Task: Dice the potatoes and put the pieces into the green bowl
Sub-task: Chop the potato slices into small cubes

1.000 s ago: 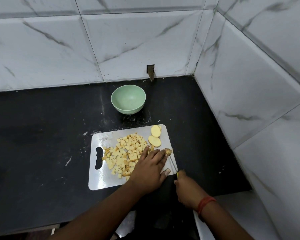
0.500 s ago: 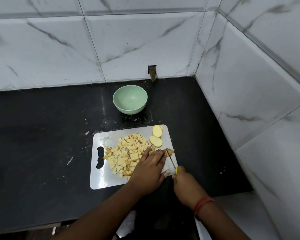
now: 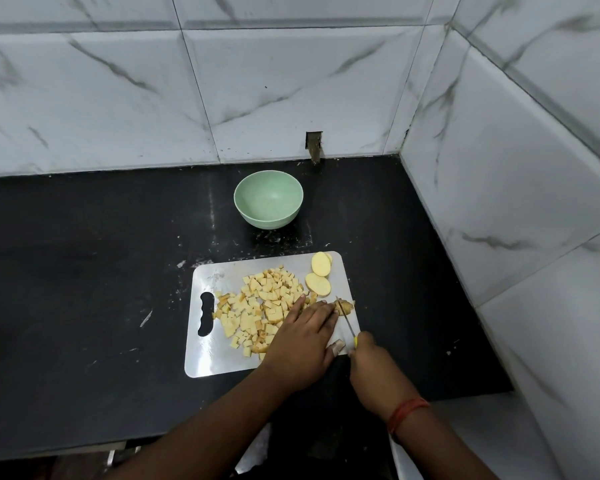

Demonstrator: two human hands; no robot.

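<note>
Two potato slices [image 3: 318, 274] lying far right on cutting board [image 3: 215, 358], left hand [image 3: 300, 341] pressing flat on potato piece [image 3: 346, 305], right hand [image 3: 371, 363] gripping knife [image 3: 346, 319], diced potato [image 3: 260, 306] heaped left, green bowl [image 3: 268, 199] sitting beyond.

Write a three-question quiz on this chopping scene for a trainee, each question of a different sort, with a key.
1. True or false: the green bowl already holds diced potato.
2. Multiple choice: where do the two uncut potato slices lie on the cutting board? A) by its handle slot B) near its far right corner C) under the left hand
3. Fill in: the right hand grips a ____ with a yellow handle, its blade at the potato piece that the left hand steadies.

Key
1. False: the bowl looks empty; the diced pile is on the board.
2. B
3. knife
</note>
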